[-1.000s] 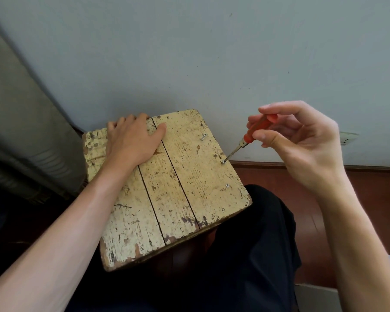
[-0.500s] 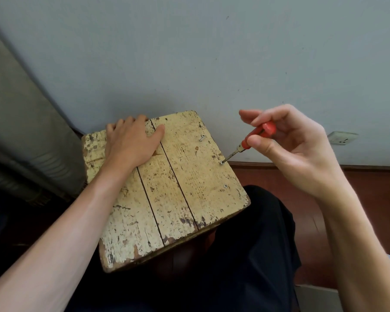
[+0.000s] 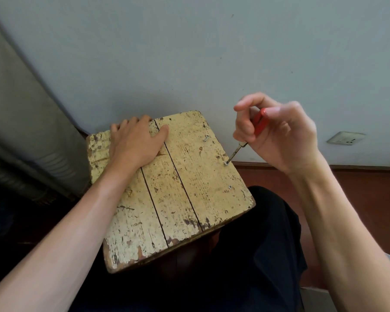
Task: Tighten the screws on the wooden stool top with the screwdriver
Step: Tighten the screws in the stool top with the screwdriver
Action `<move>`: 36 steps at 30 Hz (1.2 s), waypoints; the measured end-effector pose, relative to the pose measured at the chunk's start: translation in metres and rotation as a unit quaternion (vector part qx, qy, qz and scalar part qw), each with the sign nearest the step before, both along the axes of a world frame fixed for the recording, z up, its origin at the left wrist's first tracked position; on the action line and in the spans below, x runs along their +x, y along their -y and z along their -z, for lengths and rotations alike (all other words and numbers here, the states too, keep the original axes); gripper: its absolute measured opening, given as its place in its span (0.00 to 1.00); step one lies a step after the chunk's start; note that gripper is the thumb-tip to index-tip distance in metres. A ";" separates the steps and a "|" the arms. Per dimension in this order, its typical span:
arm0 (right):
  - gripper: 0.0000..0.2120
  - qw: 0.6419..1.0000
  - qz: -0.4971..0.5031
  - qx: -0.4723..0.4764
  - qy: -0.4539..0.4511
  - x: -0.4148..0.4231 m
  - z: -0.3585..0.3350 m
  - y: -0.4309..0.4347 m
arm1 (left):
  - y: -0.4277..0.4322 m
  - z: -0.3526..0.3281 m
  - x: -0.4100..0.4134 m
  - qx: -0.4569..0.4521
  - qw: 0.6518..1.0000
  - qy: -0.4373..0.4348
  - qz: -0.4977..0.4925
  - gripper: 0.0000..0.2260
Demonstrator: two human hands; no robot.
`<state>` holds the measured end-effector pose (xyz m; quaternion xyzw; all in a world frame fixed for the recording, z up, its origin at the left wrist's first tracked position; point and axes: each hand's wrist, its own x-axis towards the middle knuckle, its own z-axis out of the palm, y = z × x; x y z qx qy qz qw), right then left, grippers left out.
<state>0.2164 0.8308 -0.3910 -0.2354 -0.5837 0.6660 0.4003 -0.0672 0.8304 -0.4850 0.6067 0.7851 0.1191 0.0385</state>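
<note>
Wooden stool top: three screws, one screwdriver.

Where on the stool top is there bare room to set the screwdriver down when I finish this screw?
The near half of the stool top, toward your lap below the left hand, is bare wood. The right edge is crowded: a raised screw, the screw under the screwdriver tip, and another screw.

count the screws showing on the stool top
3, all along its right plank: far screw sticking up, middle screw under the screwdriver tip, near screw. The left hand may hide others.
</note>
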 end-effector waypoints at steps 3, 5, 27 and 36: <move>0.20 0.999 -0.023 -0.049 -0.004 0.000 -0.004 -0.007 | 0.000 0.000 0.000 -0.001 1.000 0.003 -0.001 0.34; 0.12 0.998 -0.011 -0.063 0.012 -0.001 -0.006 -0.012 | 0.000 0.001 0.000 0.000 1.000 0.003 0.000 0.34; 0.21 0.955 0.289 -0.011 -0.069 -0.043 0.006 0.016 | -0.001 0.002 0.002 0.010 1.000 0.005 -0.008 0.34; 0.15 0.968 0.220 -0.059 -0.108 -0.024 0.007 0.013 | -0.001 0.001 0.000 0.011 1.000 0.002 -0.006 0.35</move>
